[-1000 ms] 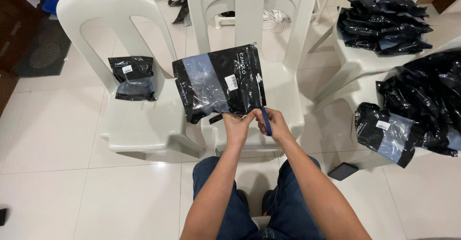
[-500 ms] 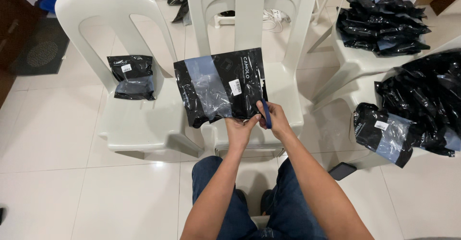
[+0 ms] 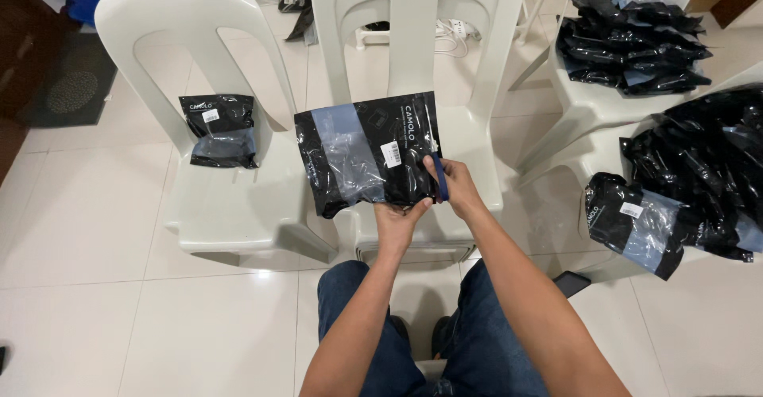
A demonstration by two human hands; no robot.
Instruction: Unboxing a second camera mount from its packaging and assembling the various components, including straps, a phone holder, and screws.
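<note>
Left hand (image 3: 400, 220) pinches the lower edge of a black plastic packet (image 3: 367, 154), which stands up above it over the middle white chair (image 3: 469, 139). Right hand (image 3: 453, 190), closed around a blue pen (image 3: 439, 178), presses against the packet's right edge. A second packet (image 3: 220, 131) lies well left, on another chair (image 3: 230, 214).

Both forearms are bare from the elbow down, with no sleeve cuff in view, no watch, no bracelet and no ring that can be made out. The left hand (image 3: 397, 224) and the right hand (image 3: 455, 188) wear no gloves, and the fingernails look short and plain. Below the arms, the legs are in dark blue denim jeans (image 3: 485, 325), the cloth creased over the thighs and knees. Footwear is hidden in shadow between the legs.
</note>
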